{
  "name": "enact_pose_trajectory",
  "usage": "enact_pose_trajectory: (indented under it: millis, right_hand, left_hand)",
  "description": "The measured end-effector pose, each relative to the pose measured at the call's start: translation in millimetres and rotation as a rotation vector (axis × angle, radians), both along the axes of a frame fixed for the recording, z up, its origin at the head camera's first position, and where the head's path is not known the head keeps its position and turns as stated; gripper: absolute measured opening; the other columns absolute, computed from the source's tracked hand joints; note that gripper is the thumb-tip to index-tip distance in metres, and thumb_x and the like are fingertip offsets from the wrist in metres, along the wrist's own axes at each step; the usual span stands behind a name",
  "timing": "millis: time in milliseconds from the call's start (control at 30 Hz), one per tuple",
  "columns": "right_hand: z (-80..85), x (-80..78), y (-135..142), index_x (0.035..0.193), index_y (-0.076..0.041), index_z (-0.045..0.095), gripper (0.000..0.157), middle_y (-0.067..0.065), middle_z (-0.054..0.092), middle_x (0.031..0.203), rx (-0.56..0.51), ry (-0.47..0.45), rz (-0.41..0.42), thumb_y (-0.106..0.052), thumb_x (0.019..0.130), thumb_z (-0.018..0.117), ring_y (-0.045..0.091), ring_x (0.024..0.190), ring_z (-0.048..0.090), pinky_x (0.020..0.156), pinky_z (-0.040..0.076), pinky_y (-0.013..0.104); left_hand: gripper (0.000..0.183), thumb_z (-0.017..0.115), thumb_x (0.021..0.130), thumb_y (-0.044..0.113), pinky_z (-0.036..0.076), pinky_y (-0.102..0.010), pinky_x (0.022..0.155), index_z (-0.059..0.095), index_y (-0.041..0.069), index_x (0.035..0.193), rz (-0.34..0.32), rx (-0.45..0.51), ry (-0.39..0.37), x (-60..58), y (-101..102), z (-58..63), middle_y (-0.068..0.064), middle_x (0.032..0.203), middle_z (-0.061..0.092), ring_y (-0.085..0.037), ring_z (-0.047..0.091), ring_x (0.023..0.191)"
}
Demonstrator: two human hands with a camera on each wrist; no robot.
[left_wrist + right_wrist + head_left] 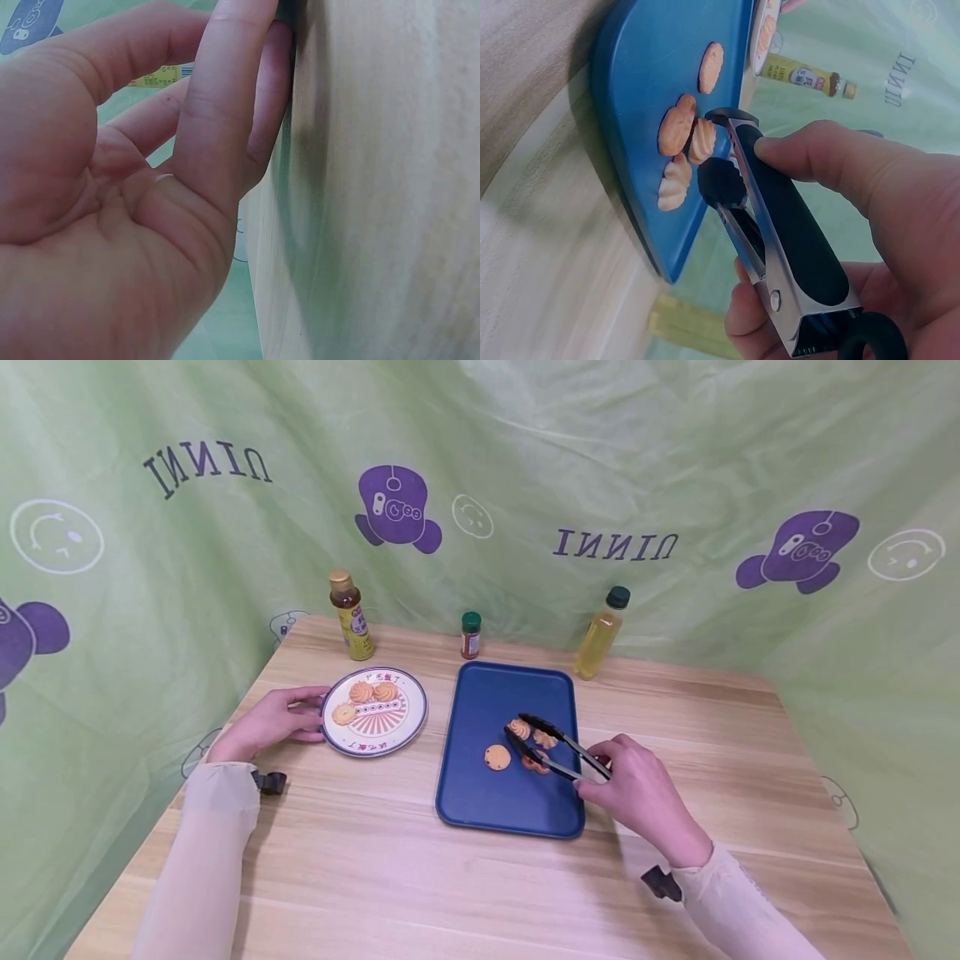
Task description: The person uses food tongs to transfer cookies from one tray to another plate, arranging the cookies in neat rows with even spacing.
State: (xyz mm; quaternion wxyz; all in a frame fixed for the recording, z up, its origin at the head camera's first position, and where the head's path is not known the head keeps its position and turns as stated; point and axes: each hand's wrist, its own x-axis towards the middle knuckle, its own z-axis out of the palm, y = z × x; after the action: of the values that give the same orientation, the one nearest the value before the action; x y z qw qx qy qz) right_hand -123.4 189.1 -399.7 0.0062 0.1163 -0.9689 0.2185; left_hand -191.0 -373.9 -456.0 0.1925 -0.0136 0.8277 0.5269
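Observation:
In the head view my right hand (pixel 637 781) holds black-and-silver tongs (pixel 570 752) over the blue tray (pixel 487 806). The tongs' tips are spread about a swirled cookie (pixel 519 727); whether they touch it I cannot tell. Close by on the tray lie a ridged cookie (pixel 545 740), a pretzel-shaped cookie (pixel 534 763) and a round cookie with dark bits (pixel 497 757). On the left, my left hand (pixel 272 722) holds the edge of a patterned plate (pixel 408 727), its fingertips partly hidden. That plate bears two swirled cookies (pixel 373 692) and a ring-shaped cookie (pixel 343 714).
Behind the plate stands a brown-capped sauce bottle (pixel 354 618). A small green-capped spice jar (pixel 470 635) is behind the tray, and an oil bottle (pixel 600 637) stands at its far right corner. Green printed cloth (pixel 525 460) hangs behind the wooden table (pixel 360 860).

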Motion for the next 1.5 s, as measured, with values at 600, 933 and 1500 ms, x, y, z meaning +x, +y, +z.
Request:
enact_pose_trajectory:
  millis: [600, 933, 1500]
  right_hand:
    - [5.1, -8.6, -27, 0.119, 0.001, 0.082, 0.044, 0.011, 0.074, 0.107, -0.021, -0.022, 0.032, -0.028, 0.086, 0.09, 0.022, 0.084, 0.061, 0.07, 0.058, 0.035]
    - [8.3, -16.5, -61, 0.119, -0.001, 0.082, 0.043, 0.011, 0.074, 0.109, -0.071, -0.022, 0.09, -0.027, 0.086, 0.09, 0.023, 0.087, 0.06, 0.071, 0.055, 0.032]
    - [1.3, -23.6, -130, 0.118, -0.003, 0.082, 0.042, 0.007, 0.072, 0.105, -0.137, -0.081, 0.166, -0.028, 0.086, 0.092, 0.022, 0.088, 0.059, 0.073, 0.054, 0.034]
  left_hand:
    - [0.075, 0.066, 0.11, 0.005, 0.073, -0.03, 0.095, 0.03, 0.0, 0.175, 0.006, -0.024, -0.014, 0.0, 1, 2.6, -0.034, 0.172, 0.039, -0.014, 0.075, 0.111]
    - [0.075, 0.064, 0.11, 0.004, 0.073, -0.03, 0.096, 0.028, -0.003, 0.175, 0.004, -0.007, -0.014, -1.3, 0, 0.7, -0.037, 0.171, 0.038, -0.015, 0.074, 0.112]
    - [0.074, 0.063, 0.111, 0.004, 0.073, -0.03, 0.096, 0.027, -0.003, 0.175, 0.009, -0.004, -0.018, -0.1, 2, 2.8, -0.037, 0.171, 0.037, -0.017, 0.074, 0.114]
